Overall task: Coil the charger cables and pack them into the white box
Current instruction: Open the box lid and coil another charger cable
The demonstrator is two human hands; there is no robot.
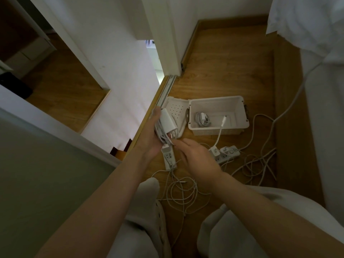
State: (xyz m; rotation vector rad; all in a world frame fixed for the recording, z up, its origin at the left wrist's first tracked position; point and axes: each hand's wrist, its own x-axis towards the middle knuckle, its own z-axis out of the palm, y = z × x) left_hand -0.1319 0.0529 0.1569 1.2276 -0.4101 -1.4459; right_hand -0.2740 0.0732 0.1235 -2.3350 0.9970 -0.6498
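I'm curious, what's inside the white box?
The white plastic box holds a coiled white charger cable and another white cable's plug end. Its near wall hides part of the bottom.

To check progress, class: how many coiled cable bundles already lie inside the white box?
1. The coiled bundle lies in the left half of the white box. Another cable's loose end hangs over the near wall, uncoiled. The left hand holds a further bundle outside it.

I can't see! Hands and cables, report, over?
Left hand grips charger with coiled cable. Right hand at it, grip unclear. White box open, one coil inside. Loose cables on floor.
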